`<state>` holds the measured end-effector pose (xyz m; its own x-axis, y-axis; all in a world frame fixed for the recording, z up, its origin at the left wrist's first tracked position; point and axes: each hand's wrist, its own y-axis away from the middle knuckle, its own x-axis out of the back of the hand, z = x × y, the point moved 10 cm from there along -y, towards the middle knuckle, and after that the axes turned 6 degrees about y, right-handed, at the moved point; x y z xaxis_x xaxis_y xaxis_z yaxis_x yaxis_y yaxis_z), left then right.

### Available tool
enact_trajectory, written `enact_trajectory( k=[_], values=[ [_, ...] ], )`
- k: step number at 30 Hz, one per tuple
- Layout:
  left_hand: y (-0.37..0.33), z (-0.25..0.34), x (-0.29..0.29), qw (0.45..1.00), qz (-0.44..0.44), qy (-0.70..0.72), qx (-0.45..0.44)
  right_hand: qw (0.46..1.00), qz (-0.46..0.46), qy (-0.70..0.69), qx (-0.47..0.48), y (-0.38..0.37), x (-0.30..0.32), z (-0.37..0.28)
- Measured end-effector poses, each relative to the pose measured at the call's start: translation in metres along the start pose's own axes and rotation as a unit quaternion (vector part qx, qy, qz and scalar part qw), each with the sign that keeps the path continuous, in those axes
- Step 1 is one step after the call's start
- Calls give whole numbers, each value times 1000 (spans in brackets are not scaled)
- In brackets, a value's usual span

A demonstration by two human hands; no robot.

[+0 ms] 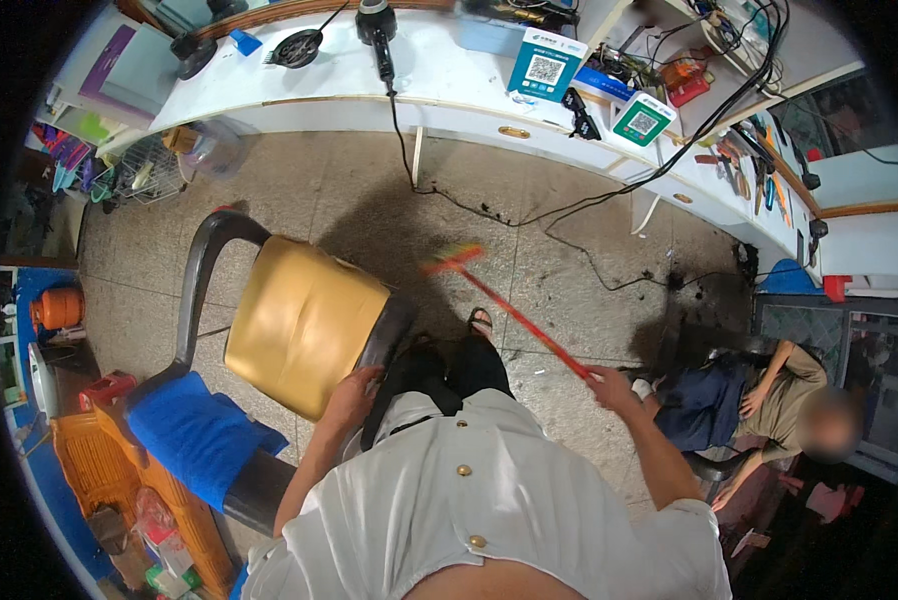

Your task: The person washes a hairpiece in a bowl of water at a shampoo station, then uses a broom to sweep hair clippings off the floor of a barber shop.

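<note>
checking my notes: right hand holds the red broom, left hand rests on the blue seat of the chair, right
Not quite. The head view shows the left hand on a chair whose seat is yellow-gold, not blue; the blue thing is a towel on its armrest. The right hand does hold the red broom.

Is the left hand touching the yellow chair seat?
Touching. The head view shows the left hand resting on the front edge of the yellow chair seat, with no gap visible, while the right hand grips the red broom handle.

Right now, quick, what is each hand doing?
Left hand: rests on the edge of the yellow chair seat; open or closed cannot be told.
Right hand: closed around the red broom handle.
</note>
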<state>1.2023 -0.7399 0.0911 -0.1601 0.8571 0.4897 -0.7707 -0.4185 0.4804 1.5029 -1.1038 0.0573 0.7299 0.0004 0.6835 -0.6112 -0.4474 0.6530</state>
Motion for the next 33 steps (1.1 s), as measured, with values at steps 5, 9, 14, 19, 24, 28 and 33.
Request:
enact_trajectory(
  k=[5,9,14,19,24,28,33],
  values=[
    [-13,40,-15,999,0,-42,28,872,-227,-433,-43,-60,-81,-115],
    [-22,44,-40,999,-16,-36,27,831,-251,-492,-65,-78,-82,-160],
    [-40,55,-55,999,-20,-17,29,798,-177,-566,-110,-83,-58,-73],
    [-56,56,-65,998,-22,-51,11,814,-35,-553,-172,-65,0,40],
    [-63,57,-71,998,-37,-49,4,881,152,-409,-181,-78,93,85],
    [-63,50,-71,999,-28,-26,13,879,178,-393,-203,-100,104,110],
    [-50,29,-73,997,-41,-33,64,892,128,-373,-220,-137,88,93]
  ],
)
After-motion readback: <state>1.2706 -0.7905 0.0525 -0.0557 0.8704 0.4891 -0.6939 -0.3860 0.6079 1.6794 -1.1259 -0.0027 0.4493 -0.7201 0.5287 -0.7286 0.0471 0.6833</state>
